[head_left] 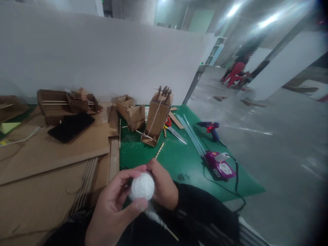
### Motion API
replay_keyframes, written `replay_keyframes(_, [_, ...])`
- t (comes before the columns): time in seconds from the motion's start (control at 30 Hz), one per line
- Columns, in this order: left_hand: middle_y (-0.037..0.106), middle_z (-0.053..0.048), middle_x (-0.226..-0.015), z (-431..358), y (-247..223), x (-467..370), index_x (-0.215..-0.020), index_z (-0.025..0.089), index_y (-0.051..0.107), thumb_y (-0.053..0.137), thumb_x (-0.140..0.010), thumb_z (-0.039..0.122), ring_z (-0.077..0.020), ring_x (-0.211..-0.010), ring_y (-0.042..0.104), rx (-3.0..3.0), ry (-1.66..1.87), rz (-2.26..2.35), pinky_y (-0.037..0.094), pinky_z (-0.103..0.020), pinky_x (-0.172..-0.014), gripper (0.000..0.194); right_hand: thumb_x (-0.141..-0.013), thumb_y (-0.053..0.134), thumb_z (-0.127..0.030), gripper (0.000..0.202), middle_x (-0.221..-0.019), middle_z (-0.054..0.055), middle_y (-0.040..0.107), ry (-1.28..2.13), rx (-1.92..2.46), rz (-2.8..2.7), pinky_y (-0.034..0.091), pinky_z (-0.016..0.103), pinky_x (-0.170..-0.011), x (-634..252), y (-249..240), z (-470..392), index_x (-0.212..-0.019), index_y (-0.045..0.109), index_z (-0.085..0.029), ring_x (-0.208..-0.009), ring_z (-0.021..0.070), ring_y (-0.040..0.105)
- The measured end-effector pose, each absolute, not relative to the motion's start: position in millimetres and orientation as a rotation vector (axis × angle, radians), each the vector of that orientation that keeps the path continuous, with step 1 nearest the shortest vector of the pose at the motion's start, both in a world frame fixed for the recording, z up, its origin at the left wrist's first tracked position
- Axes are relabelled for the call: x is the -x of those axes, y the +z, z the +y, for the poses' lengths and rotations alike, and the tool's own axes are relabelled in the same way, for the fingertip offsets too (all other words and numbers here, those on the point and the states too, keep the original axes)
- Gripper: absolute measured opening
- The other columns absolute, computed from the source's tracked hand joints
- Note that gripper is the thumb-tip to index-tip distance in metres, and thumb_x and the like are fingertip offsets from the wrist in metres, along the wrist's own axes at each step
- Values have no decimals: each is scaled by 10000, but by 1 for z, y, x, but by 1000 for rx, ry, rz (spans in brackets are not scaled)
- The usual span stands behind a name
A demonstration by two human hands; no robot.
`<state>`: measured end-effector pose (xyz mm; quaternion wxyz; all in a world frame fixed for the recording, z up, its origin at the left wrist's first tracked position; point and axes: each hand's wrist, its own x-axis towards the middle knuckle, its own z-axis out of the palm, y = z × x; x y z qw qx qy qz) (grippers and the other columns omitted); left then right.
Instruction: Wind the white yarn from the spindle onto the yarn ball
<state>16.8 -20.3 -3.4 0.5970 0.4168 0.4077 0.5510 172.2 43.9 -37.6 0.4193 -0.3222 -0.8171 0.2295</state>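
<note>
A ball of white string sits between the fingers and thumb of my left hand. Right behind it, my right hand is closed, its fingers partly hidden by the ball. A thin stick with a spiral pattern sticks out past the top of my right hand. Below the hands, a blurred thin stick wound with white string slants down to the right over my lap. Whether these are one stick or two, I cannot tell. Ahead stands a tall cardboard model with string along its front.
Scissors lie beside the model on the green tabletop. Clear glue sticks, a glue gun and a purple power strip with a cord are at right. Cardboard sheets and a black phone-like slab cover the left.
</note>
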Motion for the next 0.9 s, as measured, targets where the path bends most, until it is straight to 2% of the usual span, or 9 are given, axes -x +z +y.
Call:
replay_keyframes(0.1, [698, 1, -1231, -18, -4, -16, -1090, 284, 572, 749, -811, 212, -127, -1125, 646, -1005, 1329, 1068, 483, -155, -937, 338, -931, 441, -195, 107, -759, 28, 543, 526, 857, -2146, 355, 245, -537, -171, -36, 33, -867, 525, -183, -615, 148, 485])
replay_keyframes(0.2, [688, 4, -1241, -15, -9, -15, -1098, 289, 517, 726, -832, 222, -129, -1129, 641, -1066, 1365, 1148, 487, -191, -951, 344, -890, 433, -168, 112, -773, 49, 582, 478, 887, -2299, 333, 264, -541, -173, -26, 22, -844, 535, -175, -629, 159, 498])
replay_keyframes(0.4, [669, -53, -1243, -14, -22, -8, -1156, 254, 557, 694, -854, 303, -198, -1153, 615, -1288, 1223, 1296, 462, -304, -983, 335, -700, 494, -73, 117, -672, -17, 516, 672, 761, -2408, 292, 246, -511, -185, 12, 14, -741, 497, -183, -571, 117, 426])
replay_keyframes(0.47, [684, -58, -1210, -14, -23, -6, -1146, 248, 583, 696, -849, 337, -216, -1137, 621, -1314, 1142, 1257, 467, -316, -967, 331, -680, 507, -62, 133, -671, -16, 518, 681, 684, -2425, 296, 248, -527, -192, 27, 17, -743, 511, -179, -589, 119, 428])
replay_keyframes(0.57, [703, -40, -1162, -14, -21, -5, -1103, 252, 620, 721, -824, 343, -208, -1100, 635, -1260, 1091, 1138, 481, -280, -936, 310, -784, 500, -71, 107, -696, 17, 552, 597, 551, -2490, 321, 262, -567, -200, 45, 26, -777, 561, -158, -647, 143, 452])
replay_keyframes(0.7, [719, -29, -1130, -13, -14, -4, -1080, 247, 651, 776, -770, 312, -199, -1021, 670, -1144, 1016, 1030, 507, -249, -876, 340, -942, 460, -128, 210, -751, 56, 570, 483, 476, -2580, 352, 269, -589, -204, 57, 35, -810, 624, -124, -688, 159, 457])
replay_keyframes(0.9, [735, -41, -1099, -14, -1, -3, -1105, 237, 648, 772, -769, 261, -209, -979, 686, -1135, 910, 954, 520, -263, -848, 359, -988, 497, -208, 229, -769, 70, 611, 445, 463, -2508, 423, 276, -641, -207, 53, 55, -895, 692, -133, -729, 168, 521])
